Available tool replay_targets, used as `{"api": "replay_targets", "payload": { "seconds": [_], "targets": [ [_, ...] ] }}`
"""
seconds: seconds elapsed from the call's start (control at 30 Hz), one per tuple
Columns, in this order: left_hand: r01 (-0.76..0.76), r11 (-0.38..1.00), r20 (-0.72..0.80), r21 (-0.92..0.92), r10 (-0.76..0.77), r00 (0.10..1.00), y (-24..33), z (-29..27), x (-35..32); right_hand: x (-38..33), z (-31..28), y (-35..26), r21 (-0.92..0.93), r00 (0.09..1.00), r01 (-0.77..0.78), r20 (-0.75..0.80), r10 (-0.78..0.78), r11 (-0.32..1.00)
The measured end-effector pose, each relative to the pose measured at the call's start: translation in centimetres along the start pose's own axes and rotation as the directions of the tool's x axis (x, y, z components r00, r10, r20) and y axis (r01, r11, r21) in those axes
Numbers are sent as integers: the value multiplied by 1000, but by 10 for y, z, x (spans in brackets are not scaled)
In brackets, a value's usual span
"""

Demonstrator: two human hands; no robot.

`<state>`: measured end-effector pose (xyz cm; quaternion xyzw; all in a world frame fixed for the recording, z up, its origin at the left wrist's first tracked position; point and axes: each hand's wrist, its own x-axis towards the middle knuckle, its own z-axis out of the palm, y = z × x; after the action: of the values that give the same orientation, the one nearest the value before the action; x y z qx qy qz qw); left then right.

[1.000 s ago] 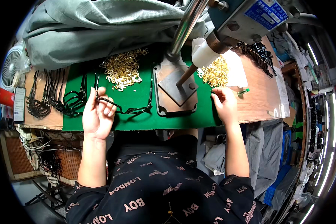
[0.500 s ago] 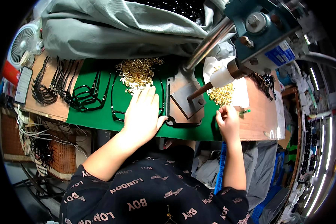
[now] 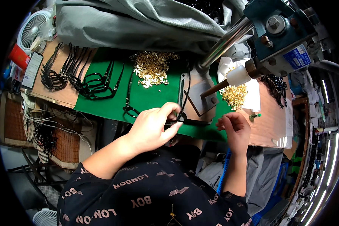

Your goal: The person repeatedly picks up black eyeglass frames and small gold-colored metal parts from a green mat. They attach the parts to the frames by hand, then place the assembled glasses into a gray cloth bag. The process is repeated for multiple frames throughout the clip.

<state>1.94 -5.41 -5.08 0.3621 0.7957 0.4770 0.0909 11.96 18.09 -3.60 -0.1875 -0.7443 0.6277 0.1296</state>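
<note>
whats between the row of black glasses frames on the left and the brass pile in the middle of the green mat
In the head view, bare green mat and one black frame lie between the frame row and brass pile.

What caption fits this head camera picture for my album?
Left hand pinches a black eyeglass frame on the green mat; right hand waits beside the press.

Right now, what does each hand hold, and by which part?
The left hand holds a black eyeglass frame at its front, near the hinge. The right hand is curled; what it holds cannot be told.
</note>
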Motion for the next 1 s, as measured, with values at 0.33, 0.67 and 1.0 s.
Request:
{"api": "replay_targets", "payload": {
  "seconds": [0.33, 0.67, 1.0],
  "targets": [
    [-312, 933, -140, -181, 289, 947, 11, 0, 6, -19, 82, -23, 587, 980, 64, 114, -161, 807],
    [-408, 913, -114, -12, 404, 908, 6, 1, 12, -22, 92, -18, 537, 988, 31, 112, -107, 843],
    [-31, 646, 97, -763, 162, 982, 58, 1, 42, 2, 45, -69, 269, 971, 189, 88, -220, 944]
  ]
}}
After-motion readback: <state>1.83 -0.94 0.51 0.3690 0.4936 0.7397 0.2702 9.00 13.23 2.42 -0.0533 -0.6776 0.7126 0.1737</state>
